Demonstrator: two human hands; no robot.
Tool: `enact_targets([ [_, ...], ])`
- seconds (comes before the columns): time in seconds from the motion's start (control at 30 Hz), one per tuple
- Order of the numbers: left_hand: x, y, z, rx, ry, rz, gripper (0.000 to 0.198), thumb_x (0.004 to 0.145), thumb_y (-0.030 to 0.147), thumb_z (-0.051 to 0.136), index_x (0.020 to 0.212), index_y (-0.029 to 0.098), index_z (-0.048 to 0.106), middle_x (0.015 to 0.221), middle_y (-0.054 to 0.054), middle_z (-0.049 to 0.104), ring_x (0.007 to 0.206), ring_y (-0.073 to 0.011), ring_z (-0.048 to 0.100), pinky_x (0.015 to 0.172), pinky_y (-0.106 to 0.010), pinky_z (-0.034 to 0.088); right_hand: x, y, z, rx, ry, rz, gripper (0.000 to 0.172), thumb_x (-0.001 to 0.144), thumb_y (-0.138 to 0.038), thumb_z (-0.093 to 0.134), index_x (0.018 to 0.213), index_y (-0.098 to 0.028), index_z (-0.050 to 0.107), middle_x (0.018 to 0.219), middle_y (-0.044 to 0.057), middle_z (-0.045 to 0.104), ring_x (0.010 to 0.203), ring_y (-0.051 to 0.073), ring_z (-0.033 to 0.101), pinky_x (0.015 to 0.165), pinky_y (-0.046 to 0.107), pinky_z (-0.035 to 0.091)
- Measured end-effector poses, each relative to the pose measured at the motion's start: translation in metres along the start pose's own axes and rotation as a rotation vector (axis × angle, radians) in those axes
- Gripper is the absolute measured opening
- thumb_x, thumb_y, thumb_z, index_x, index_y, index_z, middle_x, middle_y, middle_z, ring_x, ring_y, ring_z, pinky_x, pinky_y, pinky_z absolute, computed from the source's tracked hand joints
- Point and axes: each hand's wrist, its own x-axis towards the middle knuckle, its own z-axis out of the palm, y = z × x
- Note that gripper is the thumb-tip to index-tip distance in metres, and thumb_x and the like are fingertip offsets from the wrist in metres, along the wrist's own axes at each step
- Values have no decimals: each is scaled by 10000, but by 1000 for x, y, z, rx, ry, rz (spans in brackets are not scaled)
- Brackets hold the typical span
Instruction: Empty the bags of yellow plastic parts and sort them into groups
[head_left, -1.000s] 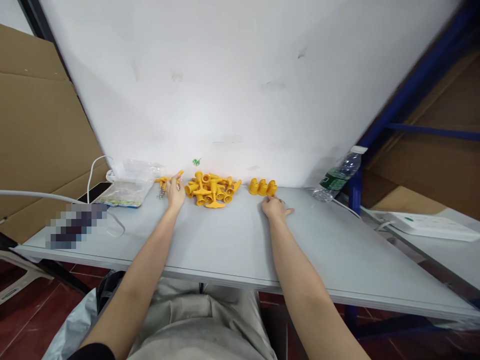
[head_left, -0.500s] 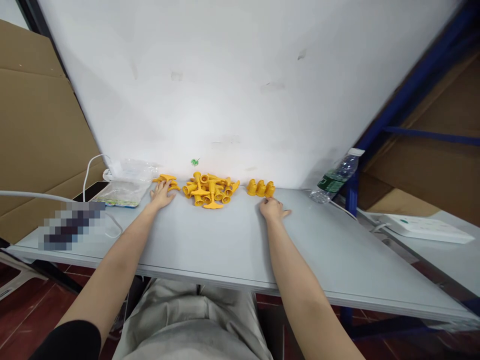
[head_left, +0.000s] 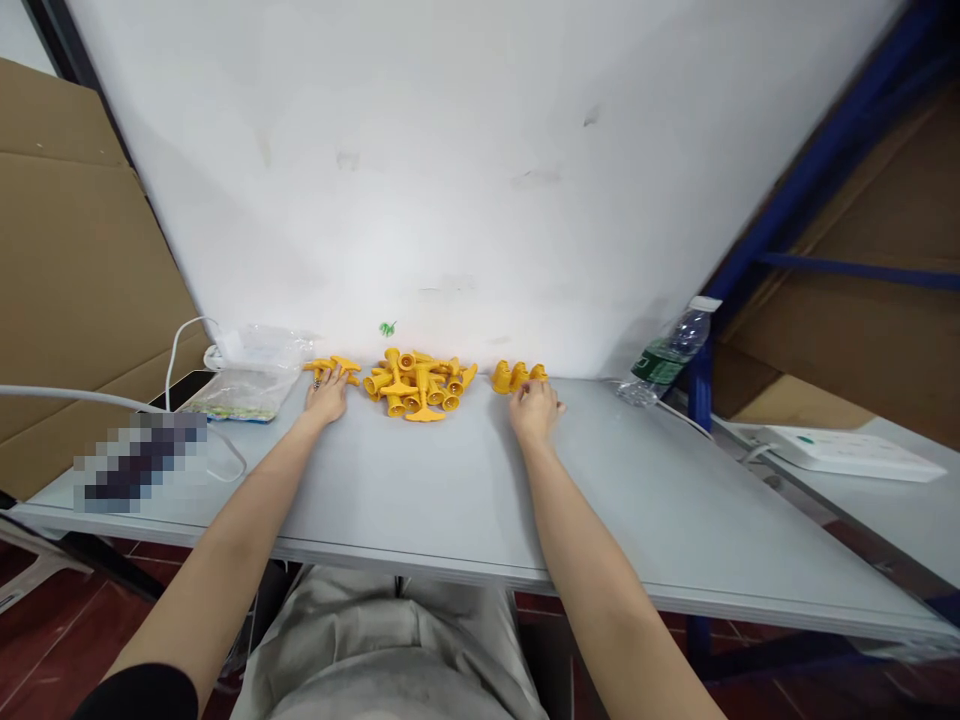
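Left hand (head_left: pixel 328 398) over yellow T-handles (head_left: pixel 346 363) near the far edge, fingers spread; grip on any one impossible to make out. Right hand (head_left: pixel 534 408) curled just in front of three yellow cups (head_left: pixel 502 379); inside of fist hidden. Advisable: fingertips on one handle at a time, right knuckles clear of cups, for fear of tipping. Between hands, heap of yellow flared parts (head_left: pixel 424 386). Grey tabletop (head_left: pixel 427 490), smooth-looking; white panel (head_left: pixel 450 180) behind; bottle (head_left: pixel 667 358) to right, plastic bag (head_left: pixel 247 388) to left.
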Motion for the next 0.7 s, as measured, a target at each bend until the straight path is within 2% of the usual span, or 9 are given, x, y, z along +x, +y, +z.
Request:
enact_targets([
  [0.27, 5, 12, -1, 19, -29, -56, 669, 812, 134, 412, 1466, 276, 395, 1607, -47, 239, 1493, -266, 160, 1165, -575, 220, -9, -26, 3, 60, -46, -272, 227, 863, -196, 398, 951, -158, 604, 1015, 139, 644, 1029, 280, 556, 889, 440, 378],
  [0.5, 8, 22, 1, -10, -9, -141, 685, 808, 155, 424, 1487, 187, 347, 1622, -97, 159, 1498, -269, 133, 1169, -531, 249, -12, -28, 1, 77, -130, -294, 244, 855, -175, 417, 1011, -159, 605, 1094, 153, 652, 1064, 280, 566, 907, 431, 384],
  [0.7, 7, 33, 5, 81, 66, -228, 663, 826, 169, 402, 1485, 134, 342, 1622, -133, 137, 1490, -299, 159, 1160, -548, 230, -12, -28, 3, 105, -117, -343, 238, 856, -161, 415, 989, -154, 612, 1057, 142, 662, 1042, 274, 576, 900, 421, 390],
])
